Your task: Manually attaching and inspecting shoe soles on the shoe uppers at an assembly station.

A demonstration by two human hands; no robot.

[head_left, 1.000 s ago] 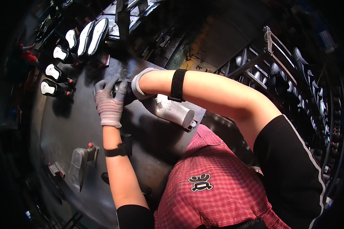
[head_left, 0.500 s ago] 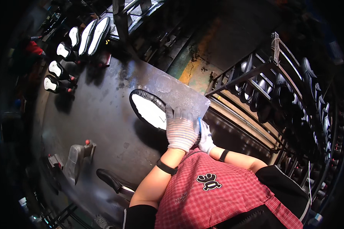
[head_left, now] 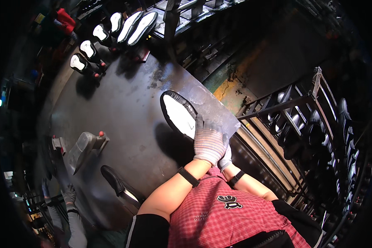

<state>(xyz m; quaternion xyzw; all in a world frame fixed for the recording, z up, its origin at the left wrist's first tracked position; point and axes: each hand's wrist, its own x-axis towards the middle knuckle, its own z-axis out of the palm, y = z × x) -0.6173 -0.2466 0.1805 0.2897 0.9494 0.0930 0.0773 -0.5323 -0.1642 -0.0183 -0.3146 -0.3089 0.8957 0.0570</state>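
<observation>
A black shoe (head_left: pixel 178 112) with a white underside facing up is in front of me, above the metal table. My left hand (head_left: pixel 210 142), in a striped grey-white glove, closes over its near end, fingers pointing away from me. My right hand (head_left: pixel 225 160), in a pale glove, is close behind the left one at that same end. Its fingers are hidden, so I cannot tell what they grip. Whatever supports the shoe from below is out of sight.
Several white-bottomed black shoes (head_left: pixel 88 48) stand at the table's far left. A bare shoe-shaped stand (head_left: pixel 83 148) and another black shoe (head_left: pixel 116 182) are on the left. A shoe rack (head_left: pixel 291 103) is at right. Another person's gloved hand (head_left: pixel 69 194) shows at lower left.
The whole scene has shifted rightward in the view. My left hand still holds the shoe. My right hand is more covered, and a blue edge beside it is hidden. Another person's arms appear lower left.
</observation>
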